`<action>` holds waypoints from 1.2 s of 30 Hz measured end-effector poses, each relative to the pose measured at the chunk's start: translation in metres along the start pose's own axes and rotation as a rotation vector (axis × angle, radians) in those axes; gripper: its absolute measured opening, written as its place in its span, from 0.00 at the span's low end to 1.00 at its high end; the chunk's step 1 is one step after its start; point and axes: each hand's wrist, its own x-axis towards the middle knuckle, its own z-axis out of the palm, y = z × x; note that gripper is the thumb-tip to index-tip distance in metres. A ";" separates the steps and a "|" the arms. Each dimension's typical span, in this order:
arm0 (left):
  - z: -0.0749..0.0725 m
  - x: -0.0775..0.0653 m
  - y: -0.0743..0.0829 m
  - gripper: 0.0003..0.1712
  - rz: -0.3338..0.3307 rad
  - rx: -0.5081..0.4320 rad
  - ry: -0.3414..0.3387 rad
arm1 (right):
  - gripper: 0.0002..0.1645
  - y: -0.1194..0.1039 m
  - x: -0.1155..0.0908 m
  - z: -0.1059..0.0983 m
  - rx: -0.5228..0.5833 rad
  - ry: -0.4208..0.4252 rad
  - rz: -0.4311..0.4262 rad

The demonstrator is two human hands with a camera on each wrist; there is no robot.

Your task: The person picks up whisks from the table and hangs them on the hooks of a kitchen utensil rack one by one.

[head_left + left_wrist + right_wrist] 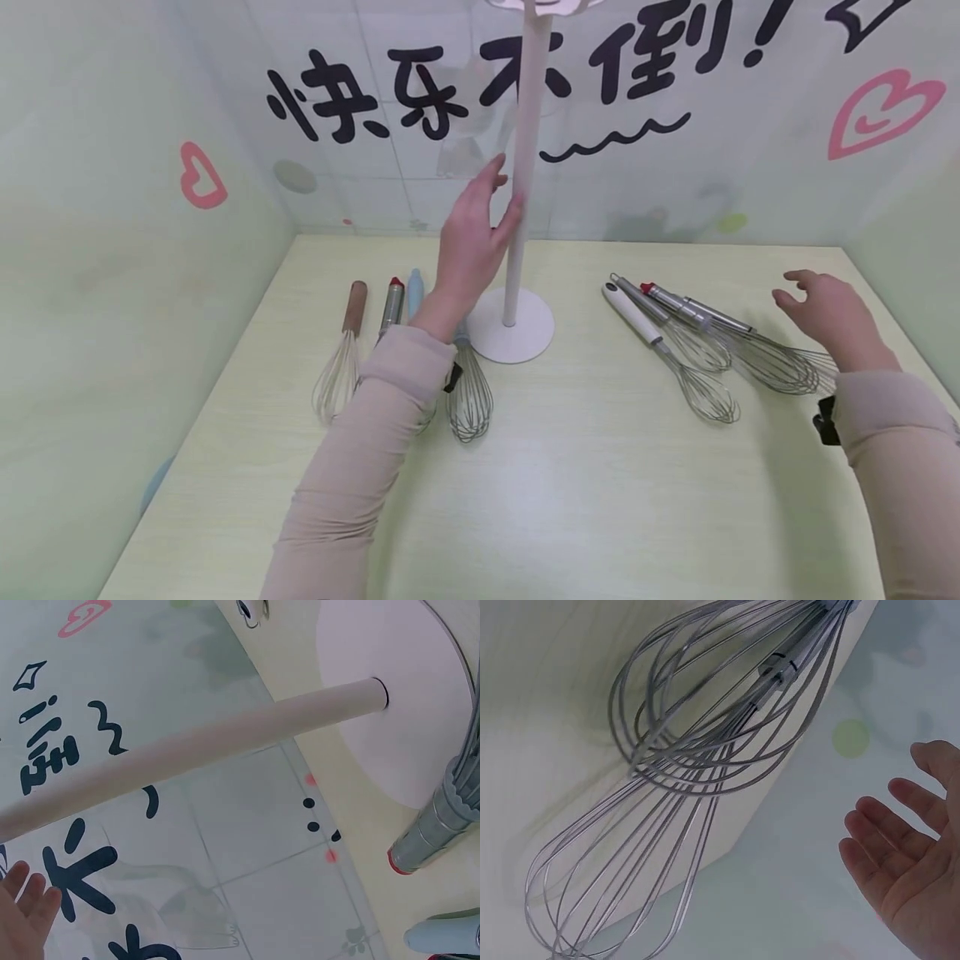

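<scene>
My left hand (pixel 474 237) is raised beside the white pole (pixel 528 125) of an upright stand. Its fingers are extended, and the thumb tip overlaps the pole in the head view. In the left wrist view, the fingertips (pixel 31 894) appear below the pole with nothing held. Over the right side of the table, my right hand (pixel 832 317) hovers with loosely bent fingers, holding nothing. Close to it lie several whisks: one with a white handle (pixel 633 317) and metal ones (pixel 693 312) that overlap. The right wrist view shows their wire loops (pixel 705 750) beside the spread hand.
Left of the stand's round white base (pixel 534 342) lie a brown-handled whisk (pixel 356 308), a silver handle with a red tip (pixel 392 304), a light blue handle (pixel 416 287) and a wire whisk head (pixel 471 404). Printed panels wall the pale table (pixel 585 500).
</scene>
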 end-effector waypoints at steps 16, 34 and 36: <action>0.013 0.001 0.003 0.29 -0.028 -0.273 0.022 | 0.31 0.048 -0.020 0.013 0.028 0.034 0.099; 0.013 0.005 0.004 0.25 -0.107 -0.364 0.042 | 0.31 0.050 -0.021 0.025 0.101 0.021 0.080; 0.013 0.005 0.004 0.24 -0.109 -0.367 0.040 | 0.31 0.046 -0.019 0.026 0.112 0.010 0.065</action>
